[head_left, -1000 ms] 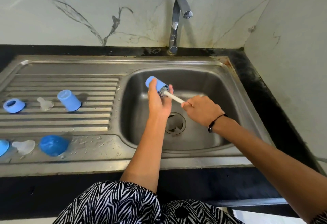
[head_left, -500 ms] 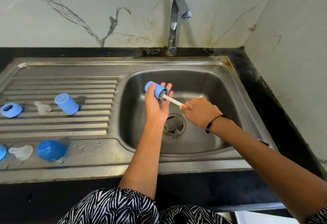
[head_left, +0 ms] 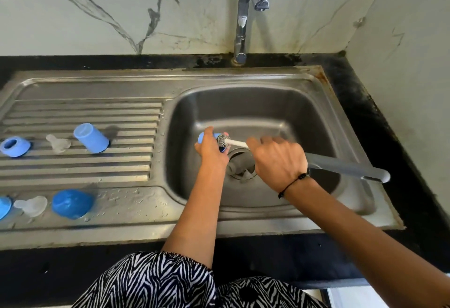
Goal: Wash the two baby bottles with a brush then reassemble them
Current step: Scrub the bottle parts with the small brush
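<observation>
Mid-frame over the steel sink basin point(head_left: 316, 118), the left hand point(head_left: 211, 152) curls round a small blue plastic bottle point(head_left: 201, 137), while the right hand point(head_left: 277, 161) grips the white-stemmed, grey-handled bottle brush point(head_left: 235, 142), its bristles at the bottle's mouth. At left on the ribbed drainboard point(head_left: 80, 164) lie a second blue bottle point(head_left: 90, 138), a blue ring point(head_left: 14, 146), two clear teats point(head_left: 58, 142) and a blue dome cap point(head_left: 72, 203). A chrome tap point(head_left: 243, 15) rises top centre.

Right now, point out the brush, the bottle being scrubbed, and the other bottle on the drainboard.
brush point(head_left: 236, 142): head view, on its white shaft.
bottle being scrubbed point(head_left: 201, 137): head view, on its blue base end.
other bottle point(head_left: 91, 137): head view, on its side wall.
</observation>
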Action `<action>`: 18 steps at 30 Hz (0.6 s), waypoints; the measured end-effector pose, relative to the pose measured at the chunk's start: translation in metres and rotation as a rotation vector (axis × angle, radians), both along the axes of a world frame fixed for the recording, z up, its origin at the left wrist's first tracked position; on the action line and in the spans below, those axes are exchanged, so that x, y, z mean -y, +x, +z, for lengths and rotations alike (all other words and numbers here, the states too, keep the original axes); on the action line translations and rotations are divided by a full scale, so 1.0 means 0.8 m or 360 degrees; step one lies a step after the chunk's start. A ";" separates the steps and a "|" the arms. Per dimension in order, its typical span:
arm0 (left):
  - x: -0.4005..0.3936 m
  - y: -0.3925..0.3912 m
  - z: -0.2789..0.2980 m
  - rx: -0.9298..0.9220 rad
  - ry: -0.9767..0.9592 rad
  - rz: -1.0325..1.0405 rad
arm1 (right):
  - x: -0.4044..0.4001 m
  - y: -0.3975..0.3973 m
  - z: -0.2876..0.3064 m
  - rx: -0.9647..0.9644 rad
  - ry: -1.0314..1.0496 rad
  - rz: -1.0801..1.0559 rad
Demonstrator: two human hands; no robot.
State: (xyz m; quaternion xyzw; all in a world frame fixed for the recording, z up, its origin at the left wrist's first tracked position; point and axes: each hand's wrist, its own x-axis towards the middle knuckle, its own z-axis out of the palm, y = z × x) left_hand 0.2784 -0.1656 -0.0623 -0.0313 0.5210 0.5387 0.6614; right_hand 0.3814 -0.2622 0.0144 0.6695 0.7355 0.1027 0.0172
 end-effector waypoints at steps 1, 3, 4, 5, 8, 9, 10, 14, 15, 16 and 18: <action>0.000 0.002 0.001 0.0008 0.0000 -0.0014 | 0.000 -0.001 -0.002 0.0030 -0.0012 0.0022; 0.001 0.003 0.002 0.0011 0.0025 -0.0065 | -0.004 -0.004 -0.007 -0.0017 -0.0105 0.0077; 0.002 0.003 0.002 -0.0008 0.0046 -0.0112 | -0.006 -0.004 -0.011 -0.0144 -0.0260 0.0048; 0.004 0.003 -0.001 -0.0036 0.0056 -0.0164 | -0.009 -0.003 -0.013 -0.0317 -0.0386 -0.0030; 0.006 0.002 -0.016 -0.0249 -0.0043 -0.0297 | -0.019 0.001 -0.014 -0.0627 -0.0670 -0.0256; 0.005 0.000 -0.021 -0.0360 -0.0083 -0.0357 | -0.024 0.005 -0.017 -0.0701 -0.0737 -0.0288; 0.004 -0.002 -0.025 -0.0456 -0.0114 -0.0416 | -0.028 0.011 -0.019 -0.0765 -0.0800 -0.0312; -0.004 -0.009 -0.043 -0.0730 -0.0249 -0.0518 | -0.036 0.031 -0.020 -0.0726 -0.0890 -0.0408; -0.008 -0.013 -0.048 -0.0789 -0.0273 -0.0532 | -0.038 0.035 -0.017 -0.0670 -0.0872 -0.0423; -0.014 -0.017 -0.053 -0.0844 -0.0295 -0.0552 | -0.041 0.038 -0.013 -0.0626 -0.0835 -0.0446; -0.026 -0.025 -0.066 -0.0989 -0.0334 -0.0656 | -0.052 0.047 -0.009 -0.0611 -0.0751 -0.0533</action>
